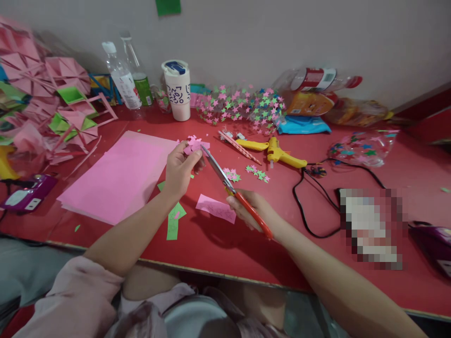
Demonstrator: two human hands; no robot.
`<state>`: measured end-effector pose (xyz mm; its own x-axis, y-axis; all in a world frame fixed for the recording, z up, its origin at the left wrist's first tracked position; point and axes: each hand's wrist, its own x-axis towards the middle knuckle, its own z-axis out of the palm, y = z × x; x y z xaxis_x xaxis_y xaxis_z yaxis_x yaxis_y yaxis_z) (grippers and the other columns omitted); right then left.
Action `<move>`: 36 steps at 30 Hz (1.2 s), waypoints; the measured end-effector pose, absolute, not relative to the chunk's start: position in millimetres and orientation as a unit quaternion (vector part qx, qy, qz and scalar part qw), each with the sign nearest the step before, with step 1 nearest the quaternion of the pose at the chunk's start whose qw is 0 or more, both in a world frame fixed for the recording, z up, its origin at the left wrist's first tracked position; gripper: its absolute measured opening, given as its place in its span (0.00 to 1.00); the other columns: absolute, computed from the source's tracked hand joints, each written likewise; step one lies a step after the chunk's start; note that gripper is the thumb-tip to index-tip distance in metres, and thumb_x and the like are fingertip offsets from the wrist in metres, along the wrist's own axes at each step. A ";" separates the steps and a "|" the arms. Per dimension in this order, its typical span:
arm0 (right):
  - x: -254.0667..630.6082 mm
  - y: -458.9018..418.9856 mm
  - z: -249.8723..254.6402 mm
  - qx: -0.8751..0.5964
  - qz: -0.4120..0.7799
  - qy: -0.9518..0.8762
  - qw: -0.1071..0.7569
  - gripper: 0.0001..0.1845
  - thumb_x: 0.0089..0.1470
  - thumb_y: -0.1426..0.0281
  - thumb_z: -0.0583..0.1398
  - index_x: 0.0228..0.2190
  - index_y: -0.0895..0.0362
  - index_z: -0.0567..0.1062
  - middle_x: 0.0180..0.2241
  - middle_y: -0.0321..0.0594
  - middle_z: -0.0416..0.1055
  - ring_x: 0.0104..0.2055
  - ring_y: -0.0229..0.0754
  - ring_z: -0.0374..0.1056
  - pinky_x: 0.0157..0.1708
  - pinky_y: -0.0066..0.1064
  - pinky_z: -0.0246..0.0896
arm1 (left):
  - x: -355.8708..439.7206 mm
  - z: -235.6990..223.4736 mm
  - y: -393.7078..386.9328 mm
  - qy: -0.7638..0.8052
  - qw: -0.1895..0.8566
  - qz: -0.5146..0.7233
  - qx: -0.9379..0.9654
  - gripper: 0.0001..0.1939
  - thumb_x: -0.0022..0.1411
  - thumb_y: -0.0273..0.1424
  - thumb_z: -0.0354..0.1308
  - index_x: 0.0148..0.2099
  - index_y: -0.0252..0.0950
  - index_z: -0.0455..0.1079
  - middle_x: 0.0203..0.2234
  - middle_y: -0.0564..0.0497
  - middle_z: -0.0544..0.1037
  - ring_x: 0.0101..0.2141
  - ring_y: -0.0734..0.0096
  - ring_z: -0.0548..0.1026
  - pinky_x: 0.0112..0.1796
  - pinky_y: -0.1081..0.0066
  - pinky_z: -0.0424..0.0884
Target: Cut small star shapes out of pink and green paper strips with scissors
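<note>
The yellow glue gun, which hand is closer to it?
Right. The right hand, holding scissors, is on the near side of the yellow glue gun, slightly left; the left hand, holding pink paper, is farther left.

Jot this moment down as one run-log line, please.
left hand: holds pink piece | right hand: holds scissors, tips at pink piece | on table: pink strip, pink sheets, glue gun

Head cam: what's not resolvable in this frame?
All in the head view:
- Left hand grip: partly hidden by its own thumb and the pink paper piece.
- Right hand grip: partly hidden by the scissors.
- Marks on the loose pink strip: too small and faint.
- Object at right: masked by pixelation.
- Purple device: cut off by right edge.
</note>
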<state>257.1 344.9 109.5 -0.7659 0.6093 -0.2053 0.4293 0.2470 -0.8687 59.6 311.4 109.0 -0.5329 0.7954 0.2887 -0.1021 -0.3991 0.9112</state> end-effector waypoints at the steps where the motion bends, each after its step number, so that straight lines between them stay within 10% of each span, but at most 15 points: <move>1: 257.0 344.8 109.8 -0.333 0.516 -0.784 0.088 0.24 0.54 0.51 0.55 0.19 0.53 0.55 0.14 0.28 0.53 0.16 0.31 0.49 0.17 0.26 0.43 | 59.8 109.1 311.3 0.460 0.302 0.746 0.376 0.06 0.54 0.31 0.60 0.29 0.37 0.64 0.15 0.59 0.71 0.16 0.83 0.66 0.17 0.80 0.61; 36: 257.4 335.6 113.8 -0.325 0.592 -0.733 0.079 0.26 0.53 0.46 0.56 0.22 0.55 0.61 0.14 0.27 0.56 0.13 0.30 0.53 0.16 0.26 0.53 | 60.9 110.8 307.0 0.434 0.326 0.737 0.403 0.08 0.57 0.31 0.60 0.28 0.37 0.64 0.16 0.59 0.69 0.17 0.83 0.65 0.19 0.80 0.60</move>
<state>257.4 335.6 113.8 -0.7765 0.5702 -0.2681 0.3825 0.0885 -0.9197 60.9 307.0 110.8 -0.4638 0.8294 0.3115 -0.1309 -0.4118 0.9018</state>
